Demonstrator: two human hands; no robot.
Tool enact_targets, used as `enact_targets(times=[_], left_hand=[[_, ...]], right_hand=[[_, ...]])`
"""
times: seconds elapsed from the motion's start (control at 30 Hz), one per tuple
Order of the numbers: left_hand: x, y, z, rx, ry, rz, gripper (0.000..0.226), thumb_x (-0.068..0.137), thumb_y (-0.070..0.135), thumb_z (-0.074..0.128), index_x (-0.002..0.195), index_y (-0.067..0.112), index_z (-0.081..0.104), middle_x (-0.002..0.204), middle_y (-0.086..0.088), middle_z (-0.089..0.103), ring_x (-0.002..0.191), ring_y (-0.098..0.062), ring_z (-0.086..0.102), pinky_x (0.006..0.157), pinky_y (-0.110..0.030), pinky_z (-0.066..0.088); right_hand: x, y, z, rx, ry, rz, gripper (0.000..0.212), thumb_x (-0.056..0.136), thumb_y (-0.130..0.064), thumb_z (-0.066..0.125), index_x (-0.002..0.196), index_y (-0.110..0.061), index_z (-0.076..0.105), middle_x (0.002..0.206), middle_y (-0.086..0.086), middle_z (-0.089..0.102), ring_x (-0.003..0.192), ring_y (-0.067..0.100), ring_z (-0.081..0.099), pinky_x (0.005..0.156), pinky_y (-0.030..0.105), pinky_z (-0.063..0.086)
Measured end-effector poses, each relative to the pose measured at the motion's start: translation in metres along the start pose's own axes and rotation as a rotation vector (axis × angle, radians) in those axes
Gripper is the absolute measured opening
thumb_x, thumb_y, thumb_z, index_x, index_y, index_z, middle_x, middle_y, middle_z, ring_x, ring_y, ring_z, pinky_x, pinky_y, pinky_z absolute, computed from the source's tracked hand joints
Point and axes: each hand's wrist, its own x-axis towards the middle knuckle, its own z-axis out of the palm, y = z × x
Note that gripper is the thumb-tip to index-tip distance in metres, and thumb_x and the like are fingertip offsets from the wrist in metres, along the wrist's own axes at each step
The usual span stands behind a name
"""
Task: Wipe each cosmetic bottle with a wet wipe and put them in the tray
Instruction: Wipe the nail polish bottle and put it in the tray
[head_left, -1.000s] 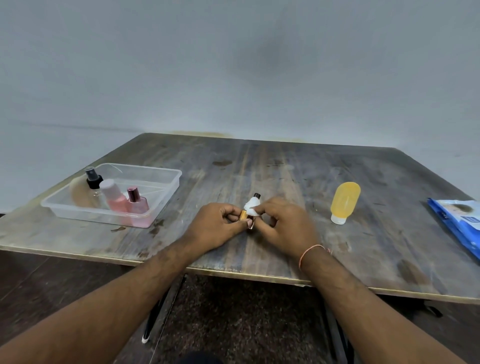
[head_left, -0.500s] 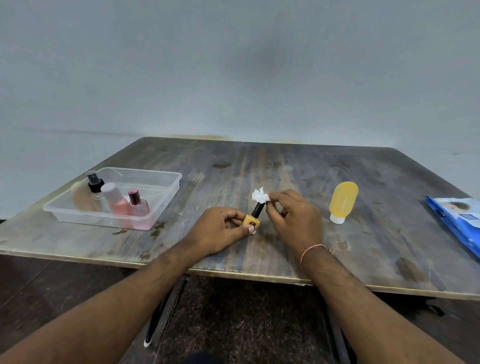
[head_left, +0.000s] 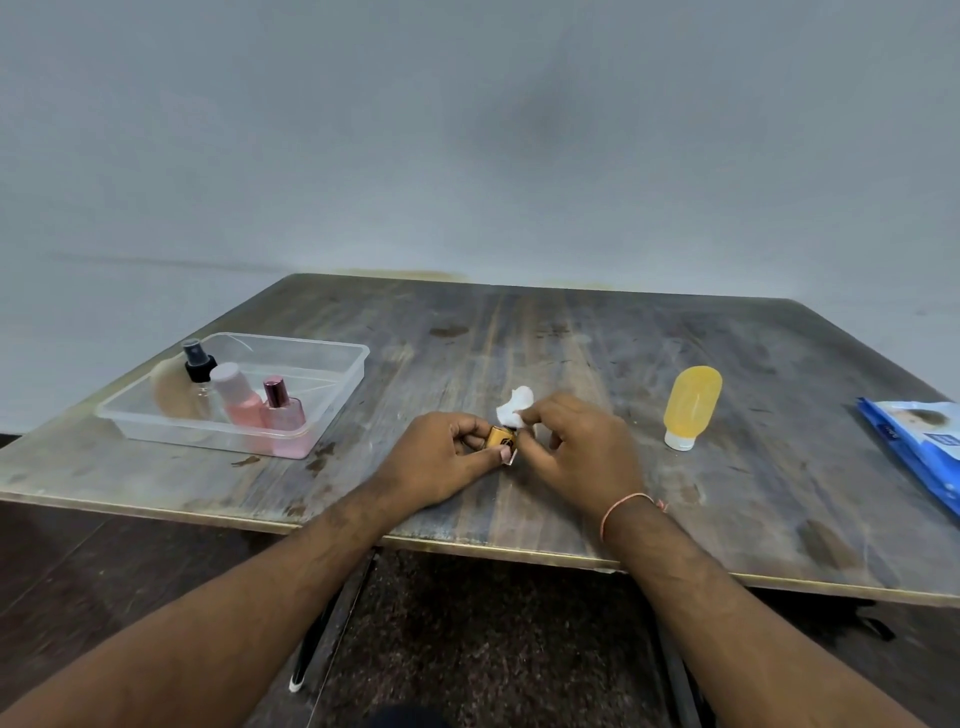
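Amber-yellow glass, a small bottle (head_left: 500, 435), pinched between thumb and curled fingers of the left hand (head_left: 440, 459), just above the worn wooden table (head_left: 519, 338) near its front edge. Pressed against the bottle's right end, a crumpled white wet wipe (head_left: 514, 406), pinched in the curled fingertips of the right hand (head_left: 582, 451); a tuft of the wipe poking up above the grip. Bottle's cap hidden behind wipe and fingers, so no telling how it sits. Both hands touching across the bottle, knuckles toward the camera. Round the right wrist, a thin orange thread band (head_left: 623, 506). Well to the left of the grip, a clear plastic tray (head_left: 332, 384) on the table, holding three bottles packed toward its near left part: a clear spray bottle with a black pump (head_left: 199, 366), a pink bottle with a pale cap (head_left: 236, 397) just beside it, and a squat pink bottle with a metallic maroon cap (head_left: 281, 415) nearest the front wall. To the right of the grip, apart from the hands, a yellow squeeze bottle (head_left: 691, 402) standing on its white cap. Farther right still, at the table's edge, a blue wet wipe packet (head_left: 919, 441), partly cut off by the frame. Behind the grip, bare tabletop and a grey wall (head_left: 467, 156).
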Motion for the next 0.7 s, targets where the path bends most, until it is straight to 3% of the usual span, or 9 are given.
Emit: enact_targets(times=[0.17, 0.3, 0.37, 0.53, 0.63, 0.7], left_hand=[[0.000, 0.000, 0.000, -0.009, -0.005, 0.005, 0.017, 0.091, 0.030, 0.086, 0.107, 0.028, 0.084, 0.085, 0.012, 0.082, 0.072, -0.001, 0.074, 0.072, -0.028, 0.059], [0.000, 0.000, 0.000, -0.007, 0.006, 0.000, 0.020, 0.089, 0.034, 0.088, 0.107, 0.029, 0.084, 0.085, 0.012, 0.081, 0.072, -0.001, 0.073, 0.071, -0.025, 0.056], [0.000, 0.001, -0.001, -0.008, 0.012, -0.008, 0.023, 0.086, 0.037, 0.090, 0.106, 0.029, 0.084, 0.085, 0.011, 0.081, 0.070, 0.000, 0.072, 0.069, -0.022, 0.055], [-0.001, 0.004, 0.000, -0.034, 0.017, -0.029, 0.023, 0.076, 0.034, 0.098, 0.090, 0.027, 0.081, 0.081, 0.005, 0.079, 0.061, 0.001, 0.063, 0.062, -0.020, 0.051], [-0.001, 0.005, 0.000, 0.019, 0.028, -0.018, 0.026, 0.074, 0.029, 0.098, 0.084, 0.024, 0.074, 0.062, 0.019, 0.070, 0.050, 0.004, 0.055, 0.054, -0.012, 0.040], [-0.002, 0.006, 0.000, 0.051, 0.032, -0.007, 0.030, 0.074, 0.027, 0.098, 0.084, 0.023, 0.070, 0.049, 0.019, 0.058, 0.042, 0.000, 0.044, 0.049, -0.015, 0.031]], right_hand=[[-0.001, 0.000, 0.001, 0.069, -0.070, 0.002, 0.018, 0.080, -0.043, 0.071, 0.086, -0.027, 0.079, 0.073, -0.029, 0.052, 0.064, -0.002, 0.047, 0.057, 0.022, 0.039], [0.000, -0.001, 0.000, -0.003, -0.008, 0.097, 0.009, 0.082, -0.030, 0.083, 0.090, -0.028, 0.080, 0.082, -0.012, 0.072, 0.062, 0.006, 0.056, 0.056, 0.024, 0.042], [0.002, -0.001, -0.002, 0.029, 0.039, 0.194, 0.009, 0.085, -0.027, 0.083, 0.094, -0.029, 0.081, 0.087, -0.013, 0.075, 0.064, 0.007, 0.061, 0.059, 0.027, 0.049], [0.006, 0.003, -0.006, 0.127, 0.035, 0.393, 0.007, 0.089, -0.037, 0.078, 0.092, -0.030, 0.078, 0.055, -0.025, 0.057, 0.053, 0.004, 0.058, 0.057, 0.027, 0.048], [0.006, 0.009, -0.004, 0.185, -0.009, 0.491, 0.010, 0.085, -0.038, 0.076, 0.092, -0.031, 0.078, 0.074, -0.020, 0.072, 0.066, 0.002, 0.067, 0.066, 0.030, 0.056], [0.006, 0.012, -0.003, 0.235, -0.058, 0.546, 0.005, 0.083, -0.034, 0.077, 0.088, -0.032, 0.077, 0.076, -0.018, 0.074, 0.069, 0.001, 0.068, 0.070, 0.032, 0.059]])
